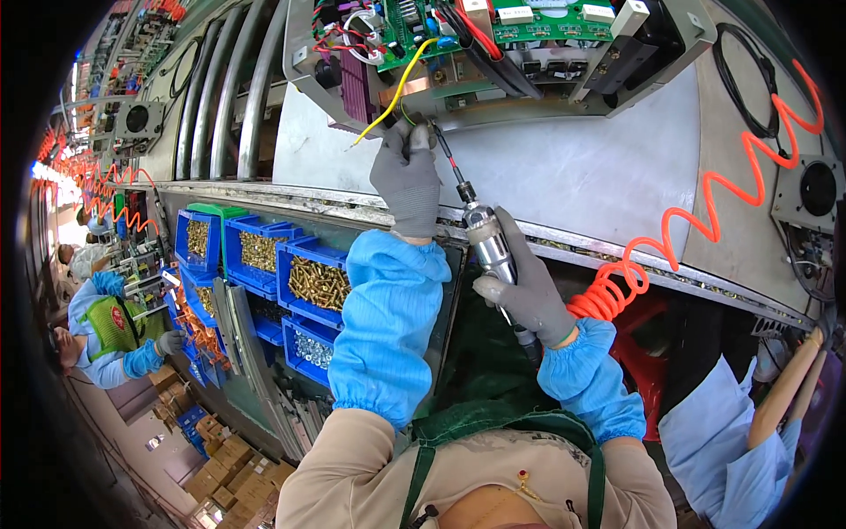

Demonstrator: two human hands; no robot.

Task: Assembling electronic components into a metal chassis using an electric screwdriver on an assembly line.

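My right hand (533, 286), gloved in grey, is wrapped around a silver air screwdriver (486, 236) that slants up and to the left. Its long thin bit reaches the lower front edge of an open metal chassis (573, 104). My left hand (407, 185), also gloved, has thumb and fingers pinched together beside the bit's tip; whatever they hold is hidden. A yellow wire (404, 84) with a bare end hangs from the chassis just above the left fingers. Inside the chassis, green circuit boards (551, 33) and bundled cables show.
A coiled orange hose (705, 207) stretches across the right side. Blue bins (284, 273) of screws and nuts stand left of my left forearm. Metal rollers (231, 97) lie beyond them. A black-fan unit (818, 188) sits far right. Co-workers stand left (106, 317) and right (731, 441).
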